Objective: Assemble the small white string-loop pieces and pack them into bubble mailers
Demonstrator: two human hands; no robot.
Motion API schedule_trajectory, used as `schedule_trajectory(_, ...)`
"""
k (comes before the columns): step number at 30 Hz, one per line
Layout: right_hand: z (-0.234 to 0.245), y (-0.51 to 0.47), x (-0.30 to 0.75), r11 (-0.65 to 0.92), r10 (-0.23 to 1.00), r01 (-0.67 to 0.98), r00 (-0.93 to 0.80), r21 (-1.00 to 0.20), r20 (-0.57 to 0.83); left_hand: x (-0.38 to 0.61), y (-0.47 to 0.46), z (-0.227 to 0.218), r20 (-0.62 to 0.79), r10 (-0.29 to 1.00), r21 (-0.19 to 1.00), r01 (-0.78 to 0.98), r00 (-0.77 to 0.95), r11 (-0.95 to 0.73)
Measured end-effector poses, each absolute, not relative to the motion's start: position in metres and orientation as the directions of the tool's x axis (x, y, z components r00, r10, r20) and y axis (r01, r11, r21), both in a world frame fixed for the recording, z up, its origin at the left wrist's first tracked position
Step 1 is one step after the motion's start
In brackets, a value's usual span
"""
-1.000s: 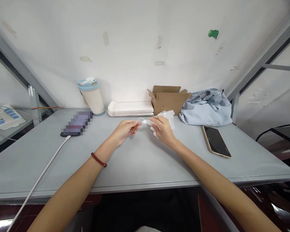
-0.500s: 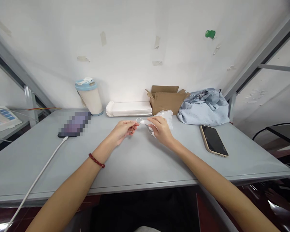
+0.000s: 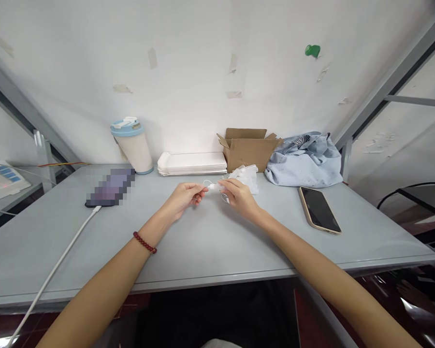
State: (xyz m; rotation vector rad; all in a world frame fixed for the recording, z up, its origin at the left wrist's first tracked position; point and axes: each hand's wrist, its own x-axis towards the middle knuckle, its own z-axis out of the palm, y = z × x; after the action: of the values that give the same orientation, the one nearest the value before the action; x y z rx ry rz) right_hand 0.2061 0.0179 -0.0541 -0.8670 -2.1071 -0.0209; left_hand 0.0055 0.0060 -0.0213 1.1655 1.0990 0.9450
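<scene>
Above the middle of the desk, my left hand [image 3: 186, 197] is closed in a pinch at the left end of a small white tube-like piece [image 3: 212, 187]. A thin white cord [image 3: 208, 181] loops over beside those fingertips. From the other side, my right hand [image 3: 242, 198] has its thumb and fingers closed on the same piece and covers its right part. Just behind the right hand lies a small heap of white translucent pieces [image 3: 252, 180], partly hidden by it. What exactly the held piece is stays too small to make out.
Along the wall stand a cream tumbler [image 3: 136, 150] with a blue lid, a stack of white envelopes [image 3: 192, 163], an open cardboard box [image 3: 250, 152] and a crumpled light-blue cloth [image 3: 304, 162]. A phone [image 3: 319, 210] lies right; another phone [image 3: 110, 187] with a white cable [image 3: 58, 263] lies left.
My hands stay at the same place with the white piece between them. The right fingers have shifted slightly on it, and the whole view has moved a little.
</scene>
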Motion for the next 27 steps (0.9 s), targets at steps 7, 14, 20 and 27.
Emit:
schedule_trajectory(7, -0.0579, 0.0168, 0.2067, 0.772, 0.562, 0.577, -0.425, -0.266, 0.709, 0.0077, 0.0043, -0.0246, -0.137, 0.964, 0.99, -0.012, 0.227, 0.143)
schedule_trajectory(14, -0.0602, 0.0157, 0.2054, 0.768, 0.566, 0.579, -0.416, -0.273, 0.712, 0.0102, 0.0026, -0.0257, -0.16, 0.962, 0.985, -0.02, 0.22, 0.169)
schedule_trajectory(20, -0.0602, 0.0124, 0.2049, 0.765, 0.571, 0.581, -0.416, -0.276, 0.708, 0.013, 0.0019, -0.0289, -0.173, 0.96, 0.983, -0.025, 0.221, 0.183)
schedule_trajectory(27, -0.0582, 0.0157, 0.2053, 0.774, 0.545, 0.586, -0.423, -0.24, 0.724, 0.0103, 0.0036, -0.0262, -0.179, 0.953, 0.982, -0.02, 0.244, 0.19)
